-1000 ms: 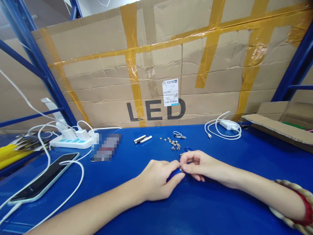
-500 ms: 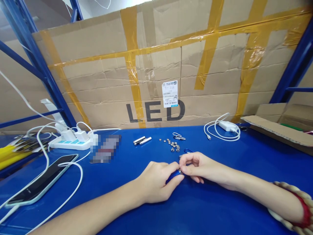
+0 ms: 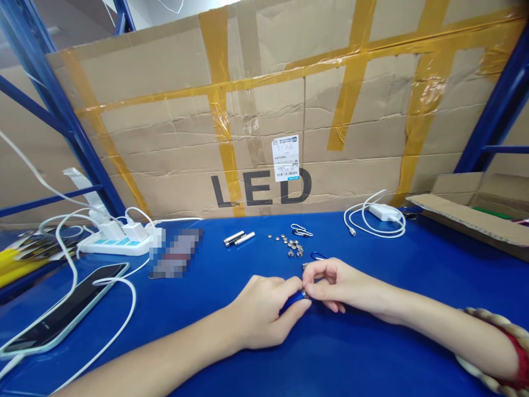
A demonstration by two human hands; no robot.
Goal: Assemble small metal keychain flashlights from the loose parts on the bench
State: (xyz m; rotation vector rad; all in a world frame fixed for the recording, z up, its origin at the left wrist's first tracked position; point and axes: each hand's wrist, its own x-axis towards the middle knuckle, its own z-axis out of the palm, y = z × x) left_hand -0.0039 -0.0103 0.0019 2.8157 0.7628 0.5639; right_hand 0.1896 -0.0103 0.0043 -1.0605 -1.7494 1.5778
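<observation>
My left hand (image 3: 264,311) is closed around a small blue tube (image 3: 294,299) with a silver end, its thumb and forefinger along the sides. My right hand (image 3: 330,284) pinches at that silver end, fingertips together; whatever sits between them is too small and covered to make out. Just behind the right hand lies a blue carabiner clip (image 3: 318,256), partly hidden. Several small round button cells (image 3: 294,246) are scattered farther back, near a silver clip (image 3: 301,230). Silver tubes (image 3: 239,238) lie side by side to their left.
At left are a phone (image 3: 66,309) with white cables, a power strip (image 3: 113,242) and a pixelated flat item (image 3: 177,253). A white adapter with cable (image 3: 384,212) and an open cardboard box (image 3: 467,220) are at right. A large carton (image 3: 264,110) stands behind.
The view has shifted slightly. Both hands stay together at the blue tube, with only a very small shift of the fingers.
</observation>
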